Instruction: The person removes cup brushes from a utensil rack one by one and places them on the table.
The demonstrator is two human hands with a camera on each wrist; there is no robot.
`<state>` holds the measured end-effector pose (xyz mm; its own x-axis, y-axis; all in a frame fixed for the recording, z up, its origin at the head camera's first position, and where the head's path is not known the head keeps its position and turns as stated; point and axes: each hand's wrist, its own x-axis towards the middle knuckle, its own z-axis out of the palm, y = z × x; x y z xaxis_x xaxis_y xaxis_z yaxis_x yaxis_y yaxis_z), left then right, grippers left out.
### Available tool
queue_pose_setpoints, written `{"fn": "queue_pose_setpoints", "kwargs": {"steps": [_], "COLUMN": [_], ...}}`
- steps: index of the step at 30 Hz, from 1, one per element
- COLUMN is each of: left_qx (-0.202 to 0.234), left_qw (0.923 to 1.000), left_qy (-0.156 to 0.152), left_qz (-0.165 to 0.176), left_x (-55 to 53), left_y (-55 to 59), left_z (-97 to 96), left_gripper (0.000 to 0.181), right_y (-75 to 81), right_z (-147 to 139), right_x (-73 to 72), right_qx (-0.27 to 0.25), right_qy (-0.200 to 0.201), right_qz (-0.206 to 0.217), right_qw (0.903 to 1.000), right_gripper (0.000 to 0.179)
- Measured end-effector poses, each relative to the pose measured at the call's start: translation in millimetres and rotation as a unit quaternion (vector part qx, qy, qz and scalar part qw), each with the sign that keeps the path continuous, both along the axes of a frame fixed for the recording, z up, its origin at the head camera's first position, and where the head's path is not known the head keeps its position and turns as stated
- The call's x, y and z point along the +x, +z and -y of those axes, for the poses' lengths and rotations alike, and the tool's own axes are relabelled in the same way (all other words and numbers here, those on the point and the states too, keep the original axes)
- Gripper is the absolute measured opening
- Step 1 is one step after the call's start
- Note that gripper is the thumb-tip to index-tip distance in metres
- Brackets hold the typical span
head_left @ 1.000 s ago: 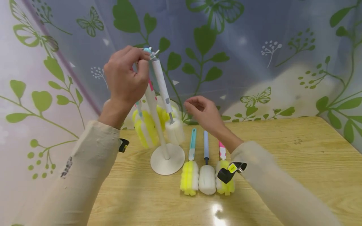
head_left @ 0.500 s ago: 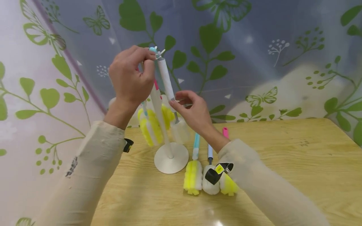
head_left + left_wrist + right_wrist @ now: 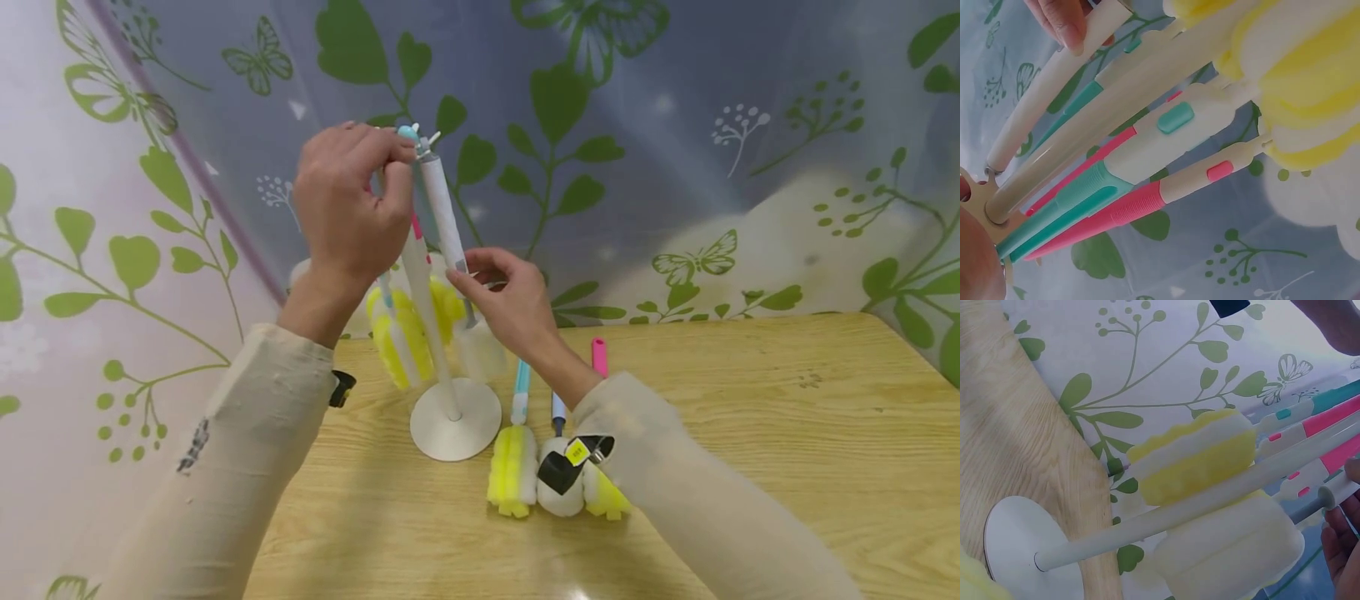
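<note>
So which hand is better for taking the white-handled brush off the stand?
Probably the right hand: it pinches the white-handled brush low on its handle, while the left hand is at the top of the stand.

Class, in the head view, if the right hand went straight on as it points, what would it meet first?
The white brush handle, which the right hand pinches; beyond it, the white stand pole seems next in line, though depth is unclear.

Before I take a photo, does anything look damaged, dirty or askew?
Only a dark, patchy mark on the cream left sleeve, which otherwise looks plain; its cause is unclear. The brushes on the table look aligned.
</note>
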<state>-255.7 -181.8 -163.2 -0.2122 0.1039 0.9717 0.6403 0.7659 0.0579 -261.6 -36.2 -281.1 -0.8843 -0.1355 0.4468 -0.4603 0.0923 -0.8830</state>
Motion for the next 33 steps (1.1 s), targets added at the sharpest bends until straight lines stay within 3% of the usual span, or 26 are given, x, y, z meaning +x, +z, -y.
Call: {"fn": "queue_pose_setpoints", "kwargs": {"steps": [3,16,22,33], "left_qx": [-0.012,-0.064,-0.075,-0.068], "left_qw": [0.9998,0.9929,0.9885,0.9854], "left_qy": [0.008,0.093,0.123,0.145], "left_qz": [-0.012,-0.036,-0.045,-0.058], "left_x": [0.7,7.4,7.9,8.4], "left_y": [-1.0,-6.3,-7.2,-6.8], "left_z": [-1.3,-6.5,-9.1,-9.4], "left_gripper": [0.032,0.016,0.020,0.023], "right_y": [-0.9,-6.2,-7.2,-4.6], "right_z": [-1,-7,-9,-11], "right_x": [0.0,-0.3,0.0,-0.9], "right_qx": [-0.002,0.007,0.016,0.016], "right_qy": [0.000,-0.001,-0.003,0.004], "right_qz": [0.000,-0.009,-0.013,-0.007], "right_qw": [1.0000,0.9999,0.9998,0.9998], "right_gripper": [0.029,0.031,0.032,0.033]}}
